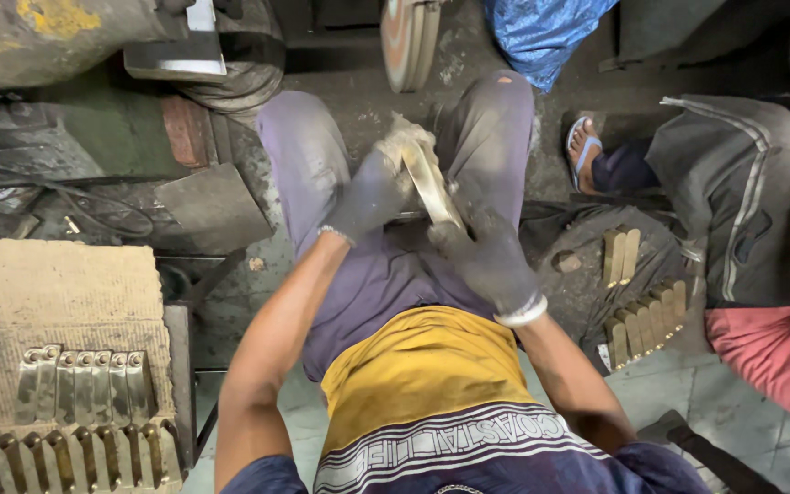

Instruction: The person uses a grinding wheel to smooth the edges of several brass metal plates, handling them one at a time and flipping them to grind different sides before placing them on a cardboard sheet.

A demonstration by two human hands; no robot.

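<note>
Head view looks down on a seated person whose two gloved hands meet over the lap. The left hand [378, 187] is closed around the upper end of a flat brass strip [432, 186], fingers wrapped over its top edge. The right hand [489, 259] is closed on the strip's lower end, gripping from below. The strip runs slanted between them, upper end toward the knees, lower end toward the body, held above purple trousers [372, 274].

Ahead of the knees stands a buffing wheel [409, 37], well apart from the strip. A blue sheet [541, 27] lies just right of it. A dark metal plate [212, 209] rests on the floor left of the left knee.

On the left, a cardboard sheet [57, 293] carries a row of shiny pieces [84, 386] standing side by side, with a second row of duller pieces [75, 457] at the bottom edge.

On the right, brass blanks [646, 320] lie in a row on the floor, and a pair of blanks [621, 256] lies just above them. A co-worker sits there: a foot in a sandal [582, 146], a grey cloth [733, 201] over the leg and pink shorts [774, 352].
</note>
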